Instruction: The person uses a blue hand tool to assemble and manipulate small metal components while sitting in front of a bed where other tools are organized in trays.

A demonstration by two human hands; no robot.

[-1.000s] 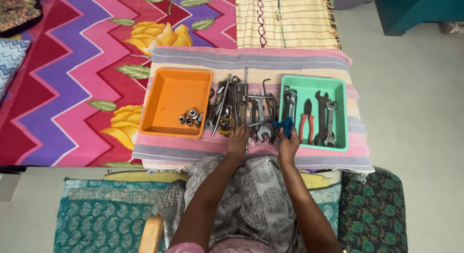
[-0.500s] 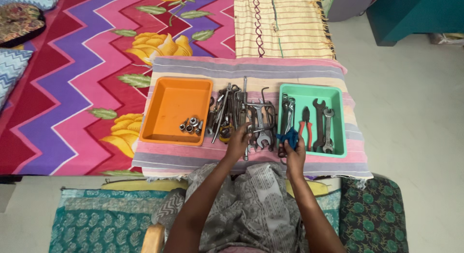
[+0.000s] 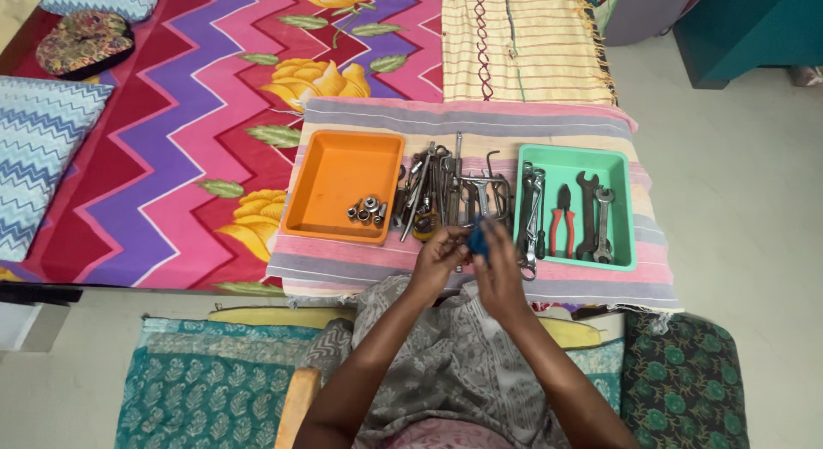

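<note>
A bed (image 3: 171,149) with a zigzag cover in pink, purple and red, printed with yellow flowers, fills most of the view; pale floor (image 3: 737,183) lies to the right and a teal cabinet (image 3: 754,24) stands at the far corner. A striped cloth (image 3: 480,277) spread over the bed edge carries everything.

On it sit an orange tray (image 3: 345,185) on the left and a green tray (image 3: 576,162) on the right, with a pile of loose tools (image 3: 450,192) between them. The sorting looks partly done: the orange tray holds only a few nuts (image 3: 365,212) in its near corner, the green tray holds spanners (image 3: 594,216) and red pliers (image 3: 561,222), and much of the pile remains unsorted.

Both hands meet just in front of the pile, above the cloth's near edge. The left hand (image 3: 435,262) and right hand (image 3: 500,269) both close their grip around a small blue-handled tool (image 3: 477,240); its kind is hidden by the fingers.
</note>
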